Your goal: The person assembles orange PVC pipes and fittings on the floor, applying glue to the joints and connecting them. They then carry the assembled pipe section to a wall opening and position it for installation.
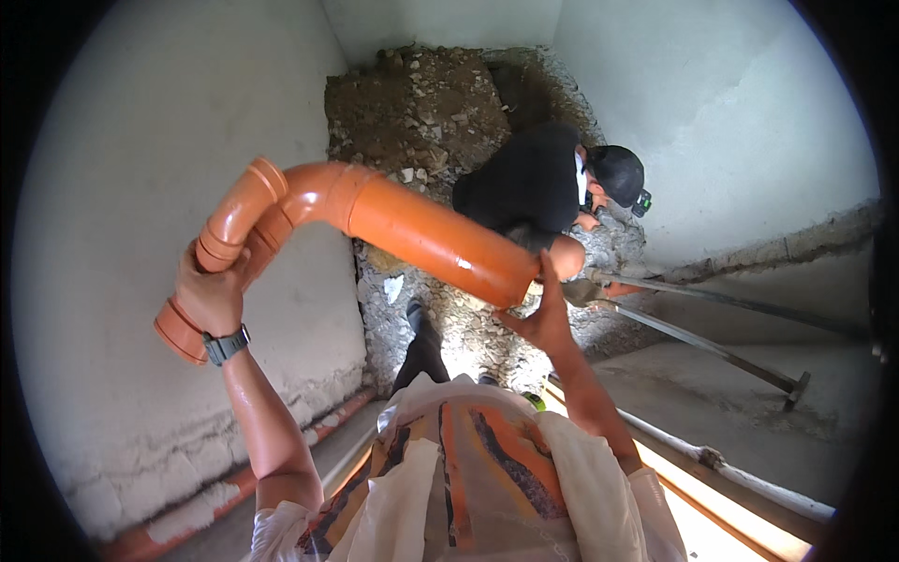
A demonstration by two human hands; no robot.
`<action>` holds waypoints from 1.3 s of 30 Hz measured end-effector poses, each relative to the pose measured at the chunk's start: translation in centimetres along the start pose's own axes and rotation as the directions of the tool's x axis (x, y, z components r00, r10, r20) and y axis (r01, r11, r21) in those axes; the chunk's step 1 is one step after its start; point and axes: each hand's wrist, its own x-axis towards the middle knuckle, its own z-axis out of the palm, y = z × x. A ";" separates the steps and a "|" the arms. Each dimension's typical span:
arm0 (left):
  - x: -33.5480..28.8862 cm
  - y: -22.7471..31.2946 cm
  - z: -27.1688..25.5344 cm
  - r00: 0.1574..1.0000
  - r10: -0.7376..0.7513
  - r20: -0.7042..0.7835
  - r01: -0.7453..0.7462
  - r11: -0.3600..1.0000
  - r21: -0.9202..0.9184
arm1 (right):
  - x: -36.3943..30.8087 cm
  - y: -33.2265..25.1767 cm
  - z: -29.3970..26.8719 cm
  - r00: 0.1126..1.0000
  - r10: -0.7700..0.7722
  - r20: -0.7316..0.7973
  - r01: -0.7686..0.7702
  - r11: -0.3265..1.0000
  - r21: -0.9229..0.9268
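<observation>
An assembled orange plastic drain pipe [435,234] is held up in front of me, slanting down to the right. Its left end carries an elbow and a Y-branch fitting [245,201] with ribbed collars. My left hand [212,292], with a watch on the wrist, is closed round the branch fitting. At the plain right end of the pipe, my right hand [543,317] grips the rim between thumb and fingers. Part of the left fingers is hidden behind the fitting.
A person in dark clothes and a cap [524,178] crouches just beyond the pipe. Broken rubble and soil [412,112] cover the ground between pale walls. Long-handled tools, one seemingly a shovel [712,351], lean at the right. A pipe [215,501] runs along the left wall.
</observation>
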 end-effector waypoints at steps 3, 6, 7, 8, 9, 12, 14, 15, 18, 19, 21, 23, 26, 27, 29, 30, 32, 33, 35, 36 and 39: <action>5.5 0.0 3.4 0.997 -0.077 -0.015 0.076 0.997 -0.019 | 7.7 -0.2 1.2 0.996 -0.059 -0.065 0.064 0.995 0.073; 9.9 1.2 6.7 0.997 -0.069 0.025 0.070 0.997 -0.031 | 14.7 -1.8 -0.9 0.989 -0.079 -0.126 0.093 0.990 0.111; 11.4 1.3 7.8 0.991 -0.109 0.077 0.111 0.993 -0.032 | 16.4 -2.6 -1.7 0.985 -0.092 -0.142 0.109 0.987 0.116; 12.6 1.6 8.8 0.991 -0.087 0.100 0.093 0.994 -0.064 | 17.9 -3.5 -3.1 0.987 -0.075 -0.143 0.083 0.995 0.050; 13.6 2.0 10.0 0.987 -0.095 0.127 0.103 0.993 -0.063 | 19.7 -4.5 -4.6 0.987 -0.094 -0.133 0.090 0.995 -0.035; 15.9 3.1 13.4 0.985 -0.070 0.160 0.093 0.986 -0.141 | 24.3 -7.7 -8.4 0.981 -0.142 -0.131 0.134 0.989 -0.069; 17.5 3.7 15.8 0.973 -0.105 0.204 0.153 0.960 -0.235 | 26.6 -9.9 -10.4 0.966 -0.227 -0.127 0.198 0.958 -0.206; 18.2 3.9 17.0 0.970 -0.108 0.219 0.170 0.943 -0.285 | 27.5 -11.0 -11.2 0.956 -0.265 -0.122 0.225 0.936 -0.271; 21.4 4.0 20.1 0.953 -0.091 0.288 0.194 0.915 -0.353 | 29.8 -13.4 -12.7 0.902 -0.432 0.002 0.366 0.762 -0.534; 22.6 4.4 21.0 0.957 -0.054 0.285 0.166 0.908 -0.386 | 30.6 -13.6 -13.0 0.897 -0.441 0.038 0.374 0.711 -0.596; 25.3 6.1 22.7 0.946 -0.027 0.322 0.166 0.896 -0.413 | 32.2 -13.3 -13.7 0.857 -0.501 0.122 0.456 0.626 -0.632; 27.6 8.0 24.2 0.936 -0.011 0.352 0.174 0.883 -0.436 | 33.7 -12.3 -14.3 0.847 -0.499 0.184 0.468 0.536 -0.702; 30.7 11.8 26.7 0.931 0.044 0.361 0.128 0.890 -0.439 | 37.6 -9.3 -15.6 0.778 -0.601 0.184 0.517 0.445 -0.732; 31.8 12.8 27.7 0.930 0.068 0.361 0.103 0.895 -0.433 | 39.0 -8.5 -15.7 0.741 -0.648 0.174 0.538 0.419 -0.731; 33.6 14.5 29.5 0.914 0.054 0.402 0.136 0.893 -0.429 | 41.8 -7.3 -16.2 0.756 -0.638 0.147 0.531 0.467 -0.707; 34.2 14.8 30.5 0.903 0.035 0.427 0.165 0.891 -0.422 | 43.5 -6.9 -16.1 0.748 -0.650 0.132 0.545 0.489 -0.681; 34.9 15.4 32.1 0.910 0.035 0.413 0.165 0.884 -0.438 | 45.7 -6.7 -16.6 0.751 -0.652 0.102 0.539 0.516 -0.665; 35.4 15.6 32.9 0.916 0.037 0.400 0.161 0.878 -0.450 | 46.8 -6.8 -16.9 0.710 -0.693 0.127 0.574 0.465 -0.674; 36.1 15.6 34.3 0.923 0.016 0.385 0.170 0.880 -0.443 | 48.4 -7.0 -16.8 0.675 -0.716 0.176 0.601 0.396 -0.695; 36.3 15.4 34.8 0.917 -0.010 0.399 0.198 0.879 -0.434 | 49.1 -7.2 -16.7 0.674 -0.709 0.209 0.597 0.355 -0.719; 37.4 14.5 36.3 0.912 -0.039 0.409 0.220 0.887 -0.406 | 51.3 -7.3 -16.2 0.687 -0.671 0.279 0.620 0.341 -0.706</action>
